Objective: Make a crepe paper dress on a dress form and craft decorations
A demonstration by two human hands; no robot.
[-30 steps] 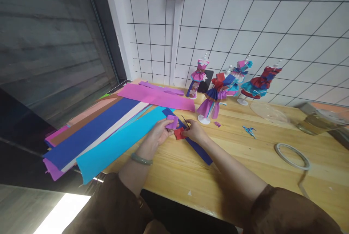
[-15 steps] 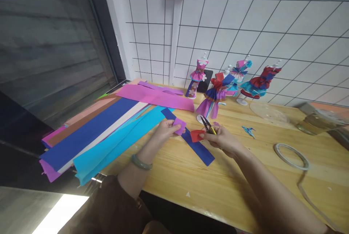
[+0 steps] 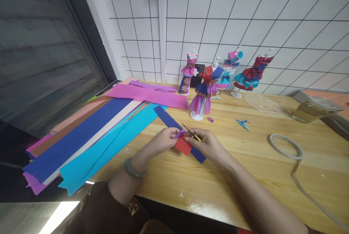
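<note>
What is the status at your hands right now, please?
Left hand: gripping purple piece. Right hand: holding red piece and scissors. Blue strip beneath the held pieces.

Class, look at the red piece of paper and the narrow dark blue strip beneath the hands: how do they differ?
The red piece is small and roughly square; the blue strip is long and narrow.
The red piece is held in the right hand, while the blue strip lies on the table.
Both the red piece and the blue strip are plain, single-coloured.
</note>
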